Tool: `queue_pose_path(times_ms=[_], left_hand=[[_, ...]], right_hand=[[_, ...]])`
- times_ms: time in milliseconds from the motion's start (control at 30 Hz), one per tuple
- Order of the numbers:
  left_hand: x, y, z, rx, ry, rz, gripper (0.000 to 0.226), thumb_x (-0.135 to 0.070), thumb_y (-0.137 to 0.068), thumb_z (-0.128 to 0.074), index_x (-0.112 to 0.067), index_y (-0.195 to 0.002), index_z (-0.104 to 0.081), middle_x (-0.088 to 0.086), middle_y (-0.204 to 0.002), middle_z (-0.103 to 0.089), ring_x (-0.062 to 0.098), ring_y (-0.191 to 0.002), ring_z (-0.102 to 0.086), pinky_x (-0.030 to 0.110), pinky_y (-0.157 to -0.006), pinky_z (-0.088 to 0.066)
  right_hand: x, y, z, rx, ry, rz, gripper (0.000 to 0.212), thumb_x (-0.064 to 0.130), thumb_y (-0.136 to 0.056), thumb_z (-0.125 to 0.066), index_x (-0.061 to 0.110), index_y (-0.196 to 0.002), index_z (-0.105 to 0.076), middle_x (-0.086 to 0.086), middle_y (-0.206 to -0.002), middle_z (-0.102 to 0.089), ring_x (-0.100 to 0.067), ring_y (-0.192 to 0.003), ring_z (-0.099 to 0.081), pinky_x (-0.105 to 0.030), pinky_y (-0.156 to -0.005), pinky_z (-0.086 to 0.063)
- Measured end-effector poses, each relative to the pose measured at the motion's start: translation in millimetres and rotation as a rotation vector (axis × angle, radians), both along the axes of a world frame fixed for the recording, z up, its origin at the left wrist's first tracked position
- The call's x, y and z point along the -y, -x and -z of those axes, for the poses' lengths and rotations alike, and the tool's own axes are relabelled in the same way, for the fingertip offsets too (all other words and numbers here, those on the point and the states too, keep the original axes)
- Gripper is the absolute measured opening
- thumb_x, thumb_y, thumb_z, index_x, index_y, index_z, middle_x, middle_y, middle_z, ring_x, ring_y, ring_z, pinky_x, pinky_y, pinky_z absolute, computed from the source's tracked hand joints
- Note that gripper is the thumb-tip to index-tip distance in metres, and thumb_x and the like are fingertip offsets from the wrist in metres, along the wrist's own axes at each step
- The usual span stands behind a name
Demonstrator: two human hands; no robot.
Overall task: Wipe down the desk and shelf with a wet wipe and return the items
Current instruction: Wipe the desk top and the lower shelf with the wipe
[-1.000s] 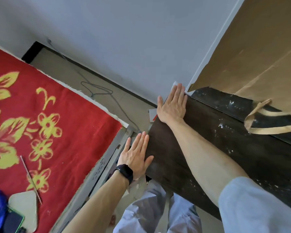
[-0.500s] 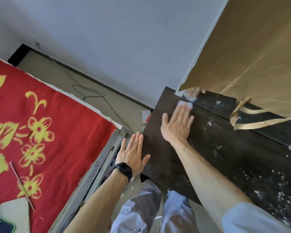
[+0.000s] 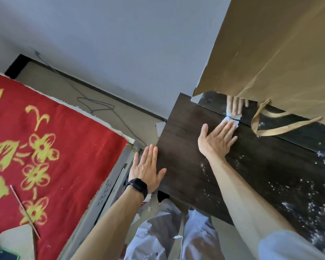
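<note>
One red flowered blanket point(image 3: 64, 137) lies left of one dark wooden desk point(image 3: 186, 147); one brown paper bag point(image 3: 280, 53) stands at the desk's back; two hands, both flat with straight fingers; the right hand point(image 3: 217, 141) presses one white wet wipe point(image 3: 228, 120) onto the desktop near its far edge; the left hand point(image 3: 146, 167) rests against the desk's left edge, holding nothing.

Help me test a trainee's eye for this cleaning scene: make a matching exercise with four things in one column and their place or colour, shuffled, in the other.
1 wet wipe
2 left hand
3 paper bag
4 blanket

A red with yellow flowers
B under the right hand's fingertips
C flat at the desk's left edge
D brown, handle loop hanging down

Pairs: 1-B, 2-C, 3-D, 4-A
</note>
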State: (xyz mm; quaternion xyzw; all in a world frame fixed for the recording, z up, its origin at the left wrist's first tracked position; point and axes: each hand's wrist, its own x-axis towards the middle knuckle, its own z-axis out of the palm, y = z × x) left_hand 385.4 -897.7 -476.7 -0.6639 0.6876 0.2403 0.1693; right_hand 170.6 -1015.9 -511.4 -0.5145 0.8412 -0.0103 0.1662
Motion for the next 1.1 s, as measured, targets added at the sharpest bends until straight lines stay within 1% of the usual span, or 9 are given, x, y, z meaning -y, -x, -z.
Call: queue_pose_path(times_ms=[100,167,333,467,567,733,867,1000,1100], left_hand=[[0,0,2,0.010,-0.008,0.009,0.078,-0.061,-0.098,-0.016,-0.016,-0.154,0.016,0.002,-0.164,0.015,0.020,-0.151,0.013,0.049,-0.123,0.002],[1,0,1,0.020,-0.010,0.018,0.079,-0.062,-0.098,-0.015,-0.017,-0.154,0.016,0.002,-0.164,0.015,0.021,-0.151,0.012,0.048,-0.123,0.003],[2,1,-1,0.029,-0.017,0.023,0.080,-0.064,-0.097,-0.016,-0.016,-0.154,0.016,0.002,-0.164,0.015,0.021,-0.151,0.011,0.048,-0.123,0.002],[2,1,-2,0.022,-0.018,0.012,0.081,-0.063,-0.097,-0.016,-0.016,-0.154,0.016,0.003,-0.164,0.015,0.021,-0.151,0.011,0.048,-0.123,0.003],[1,2,-2,0.020,-0.016,0.004,0.081,-0.064,-0.097,-0.016,-0.017,-0.154,0.017,0.003,-0.164,0.015,0.021,-0.151,0.012,0.048,-0.122,0.004],[0,2,2,0.016,0.000,-0.002,0.080,-0.064,-0.097,-0.015,-0.017,-0.153,0.018,0.002,-0.163,0.016,0.020,-0.151,0.012,0.048,-0.123,0.004],[-2,1,3,0.004,0.006,-0.008,0.080,-0.062,-0.098,-0.015,-0.015,-0.152,0.020,0.003,-0.163,0.018,0.019,-0.150,0.016,0.046,-0.123,0.005],[-2,0,5,0.005,0.004,0.005,0.080,-0.061,-0.098,-0.014,-0.013,-0.151,0.023,0.004,-0.162,0.021,0.021,-0.150,0.016,0.046,-0.123,0.004],[-2,2,6,0.006,0.000,0.000,0.081,-0.061,-0.098,-0.015,-0.013,-0.151,0.023,0.004,-0.162,0.021,0.021,-0.150,0.016,0.046,-0.123,0.004]], right_hand=[[5,-38,6,-0.005,0.055,-0.381,0.077,0.056,-0.099,-0.014,0.008,-0.157,0.005,-0.009,-0.166,0.006,-0.024,-0.153,0.009,-0.048,-0.120,0.008],[11,-48,8,-0.010,0.075,-0.490,0.076,0.055,-0.101,-0.018,0.009,-0.157,0.003,-0.009,-0.166,0.006,-0.024,-0.153,0.008,-0.048,-0.121,0.005],[25,-26,2,-0.088,0.126,-0.473,0.069,0.050,-0.101,-0.027,0.009,-0.155,-0.019,-0.010,-0.158,-0.025,-0.026,-0.149,-0.021,-0.056,-0.121,-0.015],[10,-6,-1,-0.024,0.150,-0.170,0.069,0.049,-0.100,-0.027,0.007,-0.154,-0.020,-0.008,-0.156,-0.028,-0.025,-0.147,-0.026,-0.056,-0.120,-0.017],[9,-17,-3,0.028,0.075,-0.165,0.075,0.052,-0.100,-0.020,0.003,-0.156,-0.011,-0.011,-0.164,-0.013,-0.026,-0.152,-0.011,-0.053,-0.123,-0.010],[20,-50,5,0.018,0.008,-0.654,0.070,0.053,-0.102,-0.009,0.014,-0.156,0.011,-0.004,-0.165,0.014,-0.018,-0.151,0.015,-0.050,-0.124,0.002],[-5,12,5,-0.004,-0.018,-0.350,0.071,0.056,-0.100,-0.006,0.016,-0.156,0.011,0.000,-0.164,0.017,-0.015,-0.151,0.018,-0.048,-0.121,0.012],[-34,87,-8,0.006,-0.128,0.049,0.073,0.055,-0.099,-0.008,0.015,-0.156,0.012,-0.005,-0.166,0.012,-0.017,-0.151,0.016,-0.055,-0.122,0.003],[-25,57,-9,0.005,-0.101,-0.006,0.076,0.055,-0.099,-0.011,0.011,-0.156,0.011,-0.007,-0.166,0.013,-0.019,-0.152,0.017,-0.055,-0.122,0.005]])
